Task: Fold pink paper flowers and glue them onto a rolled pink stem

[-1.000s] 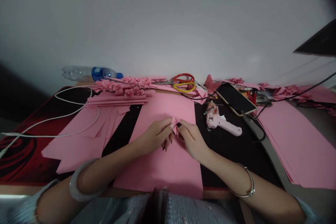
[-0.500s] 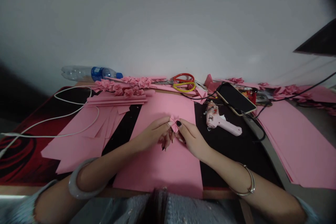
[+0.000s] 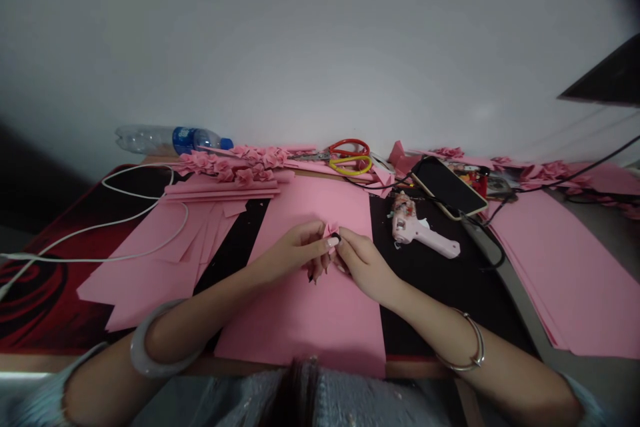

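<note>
Between my two hands is a small pink paper flower (image 3: pixel 331 229), partly covered by fingers. My left hand (image 3: pixel 305 250) is closed on its left side, the thumb lying across the front of the flower. From the right, my right hand (image 3: pixel 363 259) pinches the same flower, and its dark-nailed thumb meets the left thumb. Both hands are above a large pink paper sheet (image 3: pixel 310 320) that lies on the dark tabletop.
A pink glue gun (image 3: pixel 425 235) and a phone (image 3: pixel 450 188) lie right of the hands. Behind are scissors (image 3: pixel 350 165), paper flowers (image 3: pixel 225 167) and a bottle (image 3: pixel 160 140). Paper sheets (image 3: pixel 565 273) lie far right; a white cable (image 3: pixel 100 257) crosses the left.
My left thumb has moved right across the flower's front and now meets my right thumb. Less of the flower shows than before.
</note>
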`<action>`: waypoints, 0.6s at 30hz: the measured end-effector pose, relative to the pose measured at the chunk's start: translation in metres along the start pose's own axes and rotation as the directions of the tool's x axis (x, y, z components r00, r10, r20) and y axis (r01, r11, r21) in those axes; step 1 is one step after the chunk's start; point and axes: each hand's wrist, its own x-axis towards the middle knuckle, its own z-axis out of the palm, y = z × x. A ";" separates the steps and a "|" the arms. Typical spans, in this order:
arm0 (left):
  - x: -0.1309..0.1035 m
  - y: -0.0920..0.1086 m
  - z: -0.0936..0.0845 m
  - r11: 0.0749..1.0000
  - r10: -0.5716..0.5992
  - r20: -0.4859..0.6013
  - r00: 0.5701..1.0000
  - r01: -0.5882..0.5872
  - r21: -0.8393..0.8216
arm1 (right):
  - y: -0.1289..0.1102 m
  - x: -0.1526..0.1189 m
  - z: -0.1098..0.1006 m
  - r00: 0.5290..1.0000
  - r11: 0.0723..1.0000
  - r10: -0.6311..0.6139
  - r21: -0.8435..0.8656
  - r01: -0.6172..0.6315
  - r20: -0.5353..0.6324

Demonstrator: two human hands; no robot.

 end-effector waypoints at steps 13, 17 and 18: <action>0.000 0.000 -0.002 0.987 -0.032 0.049 0.998 0.040 -0.158 | 0.001 0.000 -0.002 0.999 0.999 0.032 0.044 -0.032 0.002; 0.001 0.000 -0.003 0.986 -0.044 0.047 0.998 0.051 -0.157 | -0.001 0.000 -0.003 0.998 0.995 0.054 0.086 -0.055 0.013; 0.001 0.000 -0.003 0.986 -0.049 0.044 0.998 0.055 -0.154 | -0.002 0.001 -0.003 0.998 0.994 0.059 0.091 -0.060 0.012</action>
